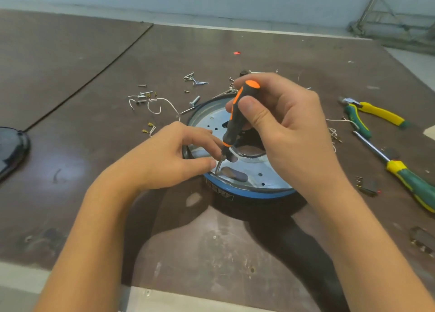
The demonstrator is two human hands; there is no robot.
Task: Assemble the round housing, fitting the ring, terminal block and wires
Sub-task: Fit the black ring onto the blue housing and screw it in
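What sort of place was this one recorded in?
Probably a small workshop bench: a worn brown worktop, loose screws and wire offcuts scattered on it, pliers and a green-and-yellow screwdriver lying beside the round housing being worked on.

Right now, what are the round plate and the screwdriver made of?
The round plate looks like bare metal: pale, shiny, with clean punched holes. The screwdriver has a matte black handle with orange inlays, probably plastic or rubber, though I cannot tell which. Its thin shaft looks like steel.
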